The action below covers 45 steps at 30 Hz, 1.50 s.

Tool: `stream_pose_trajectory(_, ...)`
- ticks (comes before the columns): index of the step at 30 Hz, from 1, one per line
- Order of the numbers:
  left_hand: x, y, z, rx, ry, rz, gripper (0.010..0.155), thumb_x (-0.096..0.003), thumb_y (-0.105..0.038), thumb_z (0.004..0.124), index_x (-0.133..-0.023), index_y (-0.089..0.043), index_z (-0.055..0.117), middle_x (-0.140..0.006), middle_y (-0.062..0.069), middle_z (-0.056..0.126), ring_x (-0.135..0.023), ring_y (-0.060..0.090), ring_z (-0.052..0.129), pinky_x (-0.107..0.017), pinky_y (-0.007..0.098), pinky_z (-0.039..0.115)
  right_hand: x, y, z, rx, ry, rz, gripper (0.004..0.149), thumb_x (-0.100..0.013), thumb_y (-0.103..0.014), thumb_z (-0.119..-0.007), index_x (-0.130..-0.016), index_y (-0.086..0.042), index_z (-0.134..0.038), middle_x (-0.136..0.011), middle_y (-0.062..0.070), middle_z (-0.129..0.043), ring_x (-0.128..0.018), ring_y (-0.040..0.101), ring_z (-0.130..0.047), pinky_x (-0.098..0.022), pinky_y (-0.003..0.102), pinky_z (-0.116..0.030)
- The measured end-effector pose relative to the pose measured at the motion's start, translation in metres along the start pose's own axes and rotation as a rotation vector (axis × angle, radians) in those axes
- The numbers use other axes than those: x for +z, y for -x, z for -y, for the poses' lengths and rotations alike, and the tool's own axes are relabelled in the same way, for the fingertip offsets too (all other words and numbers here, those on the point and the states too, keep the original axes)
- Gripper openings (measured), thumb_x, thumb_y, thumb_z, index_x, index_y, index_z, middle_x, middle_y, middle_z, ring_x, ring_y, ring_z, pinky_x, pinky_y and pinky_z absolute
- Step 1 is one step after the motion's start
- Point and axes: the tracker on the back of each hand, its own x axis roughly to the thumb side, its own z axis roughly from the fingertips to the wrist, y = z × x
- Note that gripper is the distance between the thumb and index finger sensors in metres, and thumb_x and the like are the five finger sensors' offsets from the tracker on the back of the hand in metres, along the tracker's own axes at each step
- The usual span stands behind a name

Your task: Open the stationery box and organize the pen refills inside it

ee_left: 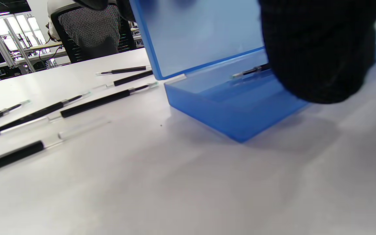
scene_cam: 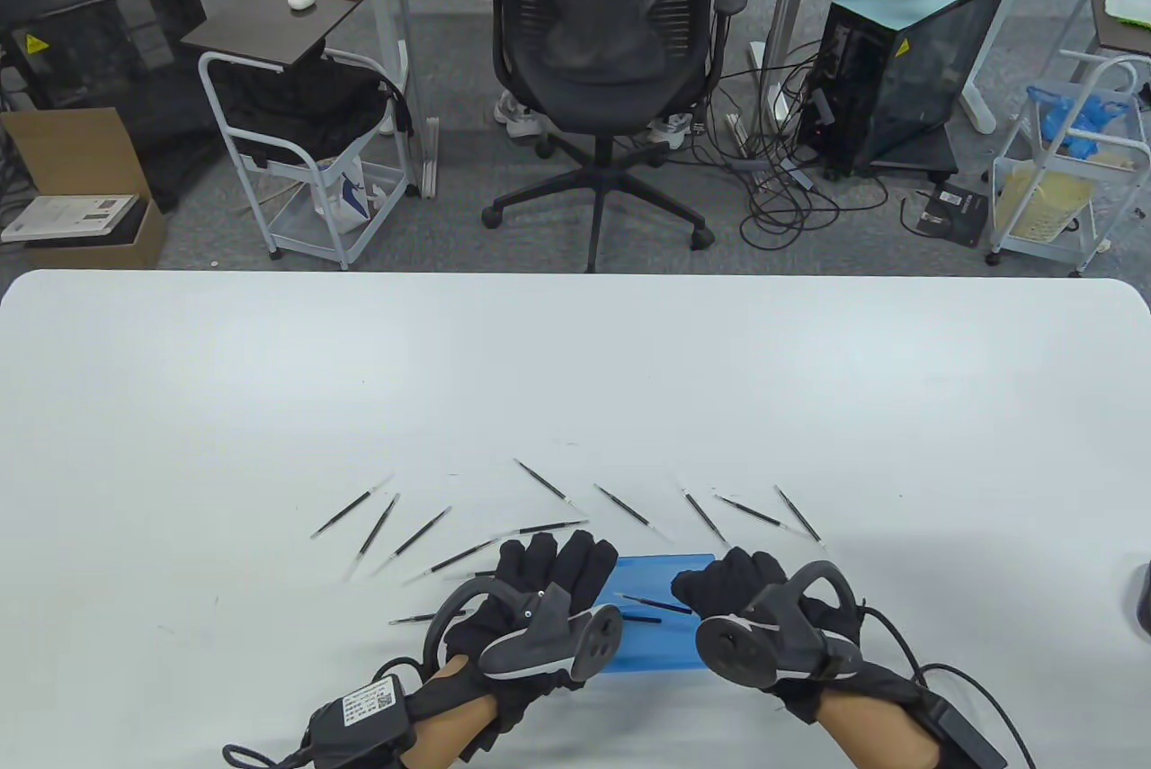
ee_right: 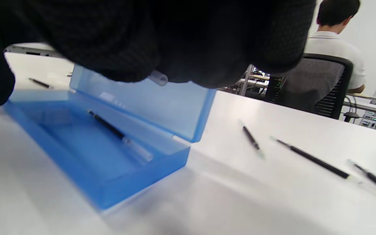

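The blue stationery box (scene_cam: 656,648) lies open near the table's front edge, between my hands. Its lid (ee_left: 201,36) stands up at the back. My left hand (scene_cam: 562,567) holds the lid's left end, fingers behind it and the thumb (ee_left: 312,49) in front. My right hand (scene_cam: 710,585) hovers over the box's right end and pinches a pen refill (scene_cam: 652,603), whose clear end (ee_right: 158,78) pokes out from under the fingers. One refill (ee_right: 109,129) lies inside the box. Several more refills (scene_cam: 414,535) fan out on the table behind the box, left and right (scene_cam: 746,513).
The white table (scene_cam: 575,373) stretches wide beyond the refills. Behind it stand an office chair (scene_cam: 611,40), a wire cart (scene_cam: 306,148) and a computer tower (scene_cam: 908,58). In the right wrist view a person (ee_right: 335,42) sits on a chair with their back turned.
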Motion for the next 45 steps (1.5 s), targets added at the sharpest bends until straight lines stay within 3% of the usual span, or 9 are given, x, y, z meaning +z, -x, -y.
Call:
stream_pose_trajectory(12, 0.000, 0.000, 0.000, 0.002, 0.001, 0.000, 0.124, -0.0370, -0.062, 0.084, -0.112, -0.022, -0.005, -0.128, 0.007, 0.006, -0.120, 0.044, 0.032, -0.087, 0.067, 0.037, -0.028, -0.037, -0.028, 0.087, -0.060, 0.101, 0.057, -0.043, -0.029, -0.092, -0.095, -0.013, -0.074, -0.076, 0.008, -0.098, -0.065, 0.033, -0.098, -0.055, 0.054, -0.082)
stream_pose_trajectory(23, 0.000, 0.000, -0.001, 0.000, 0.001, -0.001, 0.124, -0.0370, -0.062, 0.084, -0.112, -0.022, -0.005, -0.128, 0.007, 0.006, -0.120, 0.044, 0.033, -0.087, 0.067, 0.037, -0.026, -0.040, -0.032, 0.123, -0.025, 0.082, 0.057, -0.044, -0.030, -0.090, -0.096, -0.014, -0.073, -0.078, 0.007, -0.097, -0.066, 0.033, -0.097, -0.055, 0.053, -0.082)
stream_pose_trajectory(28, 0.000, 0.000, -0.001, 0.001, 0.001, -0.001, 0.124, -0.0371, -0.062, 0.084, -0.112, -0.022, -0.005, -0.128, 0.007, 0.006, -0.120, 0.044, 0.033, -0.087, 0.067, 0.037, -0.023, -0.035, -0.022, 0.086, 0.008, 0.059, 0.056, -0.044, -0.030, -0.090, -0.095, -0.014, -0.073, -0.076, 0.007, -0.098, -0.065, 0.032, -0.098, -0.054, 0.052, -0.083)
stream_pose_trajectory(33, 0.000, 0.000, -0.001, 0.002, 0.001, -0.001, 0.124, -0.0371, -0.062, 0.084, -0.112, -0.023, -0.005, -0.128, 0.007, 0.006, -0.120, 0.044, 0.033, -0.087, 0.067, 0.037, -0.013, -0.019, 0.002, 0.014, 0.091, -0.008, 0.055, -0.044, -0.030, -0.090, -0.094, -0.014, -0.075, -0.075, 0.006, -0.099, -0.064, 0.032, -0.099, -0.053, 0.052, -0.083)
stream_pose_trajectory(38, 0.000, 0.000, -0.001, 0.002, 0.001, -0.001, 0.124, -0.0373, -0.062, 0.084, -0.112, -0.022, -0.005, -0.128, 0.006, 0.006, -0.120, 0.044, 0.032, -0.087, 0.067, 0.037, 0.000, 0.024, 0.026, -0.038, 0.177, -0.191, 0.054, -0.045, -0.029, -0.090, -0.094, -0.014, -0.075, -0.075, 0.007, -0.099, -0.063, 0.032, -0.099, -0.054, 0.052, -0.083)
stream_pose_trajectory(45, 0.000, 0.000, -0.001, 0.001, 0.001, -0.001, 0.123, -0.0374, -0.062, 0.084, -0.112, -0.022, -0.005, -0.128, 0.007, 0.006, -0.120, 0.044, 0.033, -0.087, 0.067, 0.037, 0.008, 0.086, 0.028, -0.043, 0.147, -0.435, 0.055, -0.045, -0.029, -0.090, -0.095, -0.013, -0.075, -0.076, 0.008, -0.099, -0.064, 0.033, -0.098, -0.054, 0.053, -0.083)
